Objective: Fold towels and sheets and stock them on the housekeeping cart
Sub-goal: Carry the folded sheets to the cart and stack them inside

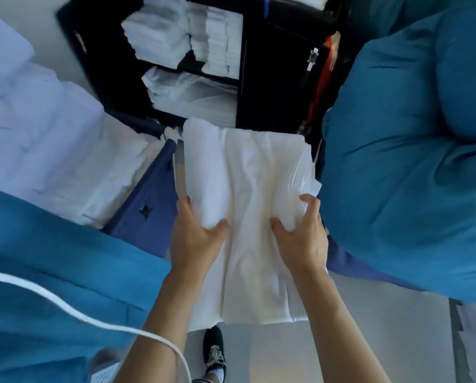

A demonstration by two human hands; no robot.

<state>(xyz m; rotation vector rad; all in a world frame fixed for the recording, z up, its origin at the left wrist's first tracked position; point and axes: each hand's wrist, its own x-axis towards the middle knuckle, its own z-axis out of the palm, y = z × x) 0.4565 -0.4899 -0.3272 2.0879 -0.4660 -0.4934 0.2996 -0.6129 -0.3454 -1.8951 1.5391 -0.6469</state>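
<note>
A folded white sheet (247, 183) is held flat in front of me, between two beds. My left hand (195, 239) grips its left edge, thumb on top and fingers underneath. My right hand (300, 236) grips the right side the same way. Straight ahead stands the black housekeeping cart (270, 78). Its upper shelf carries stacks of folded white towels (187, 37), and its lower shelf carries folded white linen (195, 98). The sheet's far edge lies just in front of the lower shelf.
A teal bedcover (413, 150) bulges on the right and another teal cover (51, 272) lies at the left. More white linen (51, 145) is piled on the left bed. A white cable (65, 305) crosses my left arm. My shoe (214, 352) is on the grey floor.
</note>
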